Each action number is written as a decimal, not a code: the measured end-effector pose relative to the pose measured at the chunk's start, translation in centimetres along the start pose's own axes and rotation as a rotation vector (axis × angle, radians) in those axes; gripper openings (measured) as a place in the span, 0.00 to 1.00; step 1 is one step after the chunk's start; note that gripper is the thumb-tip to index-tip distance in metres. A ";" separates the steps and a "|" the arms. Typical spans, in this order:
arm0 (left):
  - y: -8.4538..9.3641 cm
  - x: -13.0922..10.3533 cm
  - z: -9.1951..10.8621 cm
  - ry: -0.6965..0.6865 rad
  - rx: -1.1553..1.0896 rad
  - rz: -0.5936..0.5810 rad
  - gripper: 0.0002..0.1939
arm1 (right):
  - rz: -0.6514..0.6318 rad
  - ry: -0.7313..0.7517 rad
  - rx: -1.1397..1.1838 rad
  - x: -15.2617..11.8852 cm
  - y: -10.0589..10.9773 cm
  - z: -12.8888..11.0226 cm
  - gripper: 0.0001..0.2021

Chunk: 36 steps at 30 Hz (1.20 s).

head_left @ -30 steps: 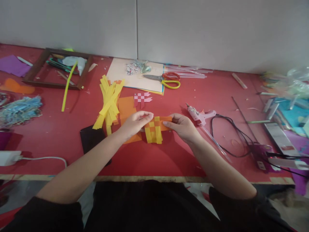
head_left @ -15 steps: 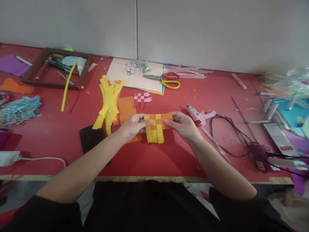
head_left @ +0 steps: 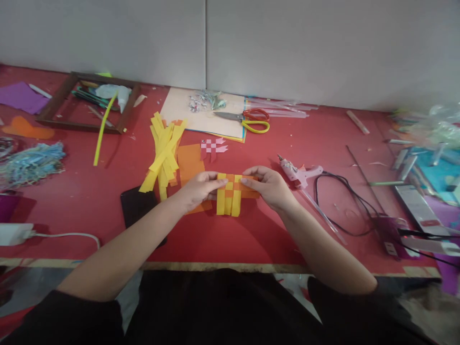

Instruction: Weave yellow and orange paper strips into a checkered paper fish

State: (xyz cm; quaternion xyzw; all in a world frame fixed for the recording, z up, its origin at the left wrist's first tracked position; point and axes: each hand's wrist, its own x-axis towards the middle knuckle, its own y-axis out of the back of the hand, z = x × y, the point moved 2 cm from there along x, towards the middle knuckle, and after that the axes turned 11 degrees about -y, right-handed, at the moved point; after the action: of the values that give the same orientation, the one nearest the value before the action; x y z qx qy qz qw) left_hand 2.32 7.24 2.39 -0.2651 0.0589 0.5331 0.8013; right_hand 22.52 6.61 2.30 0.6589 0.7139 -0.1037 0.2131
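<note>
Between my two hands is a small piece of woven paper strips (head_left: 229, 194), yellow and orange in a checked pattern. Yellow ends hang down from it and orange ends stick out to the right. My left hand (head_left: 201, 189) pinches its left edge, thumb in front. At the right side, my right hand (head_left: 268, 186) has thumb and fingers closed on the weave by the orange ends. An orange paper sheet (head_left: 190, 165) lies on the table behind my left hand. Just beyond the weave sits a pink checked paper fish (head_left: 212, 147).
Yellow paper strips (head_left: 163, 153) lie in a pile at left, near a black phone (head_left: 138, 206). Scissors (head_left: 251, 119) rest on paper sheets at the back. A pink glue gun (head_left: 300, 172) with its cord is at right. A wooden tray (head_left: 81, 125) stands back left.
My right hand has shifted slightly left along the weave, its thumb now nearer the middle. The orange ends show lower and more angled. The view has moved slightly.
</note>
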 end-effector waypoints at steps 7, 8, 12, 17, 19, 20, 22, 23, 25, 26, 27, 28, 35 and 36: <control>0.2 0.2 -0.4 -0.041 -0.018 -0.018 0.20 | 0.041 -0.019 0.184 0.0 0.0 -0.2 0.18; 0.2 0.2 -0.5 -0.045 -0.009 -0.018 0.22 | 0.055 -0.015 0.191 0.0 0.1 -0.1 0.18; 0.5 0.4 -0.9 -0.039 0.021 -0.007 0.24 | 0.080 0.005 0.195 0.1 0.1 0.2 0.18; 0.6 0.3 -0.9 -0.021 0.014 -0.009 0.22 | 0.072 0.015 0.204 0.2 0.1 0.4 0.16; 0.4 0.2 -0.8 -0.012 -0.004 -0.018 0.20 | 0.074 0.008 0.195 0.1 0.1 0.3 0.17; 0.3 0.1 -0.7 -0.007 -0.016 -0.025 0.19 | 0.074 0.001 0.191 0.1 0.1 0.3 0.18; 0.0 0.0 -0.5 0.007 -0.046 -0.042 0.18 | 0.070 -0.015 0.183 0.0 0.0 0.2 0.18; -0.2 -0.1 -0.4 0.014 -0.062 -0.051 0.17 | 0.063 -0.023 0.181 0.0 0.0 0.1 0.19; -0.4 -0.2 -0.2 0.023 -0.090 -0.066 0.16 | 0.042 -0.040 0.189 0.0 -0.1 0.1 0.18; -0.5 -0.2 0.0 0.023 -0.100 -0.068 0.15 | 0.032 -0.045 0.196 0.0 -0.2 0.2 0.18; -0.5 -0.1 0.1 0.021 -0.107 -0.065 0.14 | 0.022 -0.047 0.200 0.0 -0.2 0.2 0.18; -0.5 0.0 0.3 0.016 -0.110 -0.060 0.13 | 0.012 -0.048 0.199 0.0 -0.2 0.2 0.18; -0.3 1.3 0.6 0.016 0.018 -0.001 0.16 | -0.062 -0.034 0.102 0.3 -0.2 0.0 0.16; -0.2 1.5 0.6 0.015 0.055 0.010 0.16 | -0.070 -0.030 0.084 0.3 -0.2 0.0 0.16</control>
State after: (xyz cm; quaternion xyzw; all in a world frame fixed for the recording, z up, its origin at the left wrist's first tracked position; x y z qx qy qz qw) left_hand 2.98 8.69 2.40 -0.2469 0.0808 0.5332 0.8051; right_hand 22.29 6.90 2.15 0.6403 0.7282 -0.1510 0.1922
